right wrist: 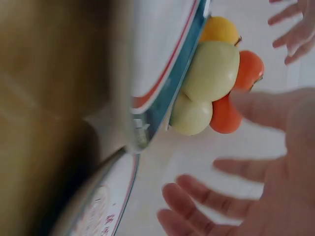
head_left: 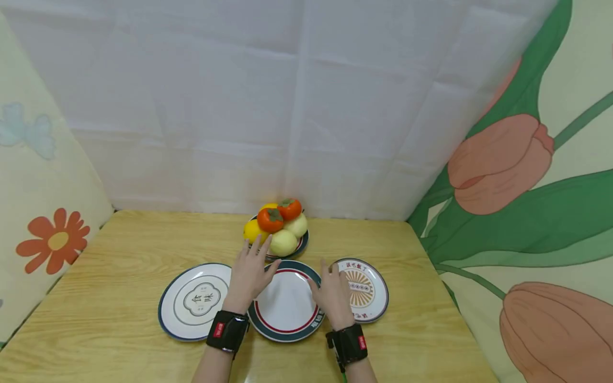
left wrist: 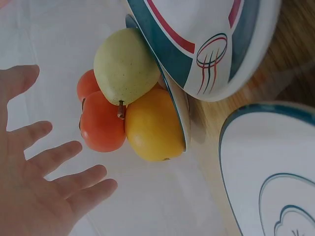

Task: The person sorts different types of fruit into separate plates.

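Note:
My left hand point(head_left: 248, 274) hovers with spread fingers over the gap between the left plate point(head_left: 174, 298) and the middle plate point(head_left: 286, 306), its fingertips near the fruit. The right hand point(head_left: 333, 295), fingers spread and slightly bent, is above where the middle plate meets the right plate point(head_left: 380, 292). Neither holds anything. Behind the middle plate, a dark-rimmed plate point(head_left: 304, 244) carries piled fruit: two orange persimmons point(head_left: 270, 220), two pale green pears point(head_left: 283, 243) and two yellow fruits point(head_left: 254, 232). In the left wrist view, the left palm and fingers are apart from the persimmon point(left wrist: 102, 123).
A wooden table point(head_left: 124, 266) bears all the plates. At its back edge hangs a white cloth point(head_left: 215, 106). Flowered cloths flank it, one at the left point(head_left: 29, 186) and one with large tulips point(head_left: 574, 213) at the right. Both wrists wear black straps.

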Tool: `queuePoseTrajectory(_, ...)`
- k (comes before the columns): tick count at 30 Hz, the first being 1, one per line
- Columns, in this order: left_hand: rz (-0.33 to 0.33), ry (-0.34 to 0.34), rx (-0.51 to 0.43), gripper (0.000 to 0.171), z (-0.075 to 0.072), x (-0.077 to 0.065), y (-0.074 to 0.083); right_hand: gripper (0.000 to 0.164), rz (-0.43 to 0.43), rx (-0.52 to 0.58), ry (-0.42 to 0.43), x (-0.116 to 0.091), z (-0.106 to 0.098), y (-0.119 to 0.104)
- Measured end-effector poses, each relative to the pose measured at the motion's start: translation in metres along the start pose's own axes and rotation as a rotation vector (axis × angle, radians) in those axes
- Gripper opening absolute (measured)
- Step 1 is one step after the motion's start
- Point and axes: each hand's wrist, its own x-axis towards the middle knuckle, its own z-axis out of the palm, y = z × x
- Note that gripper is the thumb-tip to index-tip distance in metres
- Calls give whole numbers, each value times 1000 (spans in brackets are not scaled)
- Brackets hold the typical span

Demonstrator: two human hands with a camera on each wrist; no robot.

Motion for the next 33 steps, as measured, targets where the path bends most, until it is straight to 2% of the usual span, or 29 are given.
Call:
queuePoseTrajectory(5,31,57,-35,65,0,10,-3,55,164,11,-6,-27,2,5)
queuePoseTrajectory(8,68,107,-43,64,1,21,-5,52,204,29,-42,-40,4,8)
queuePoseTrajectory(12,102,183,-59,64,3,40,-8,44,191,74,-102,-51,9,8)
queuePoseTrajectory(16,122,234,-79,64,5,59,-11,39,156,92,-82,-55,15,8)
queuePoseTrajectory(20,126,224,-74,65,11,72,-17,39,146,102,-64,-59,19,8)
queuePoseTrajectory(27,86,118,-88,67,23,81,-25,37,135,111,-58,-63,22,9)
queuePoseTrajectory(30,84,119,-117,63,27,86,-25,38,135,105,-52,-60,22,8)
queuePoseTrajectory(33,97,157,-135,59,29,92,-24,41,148,102,-51,-56,21,8)
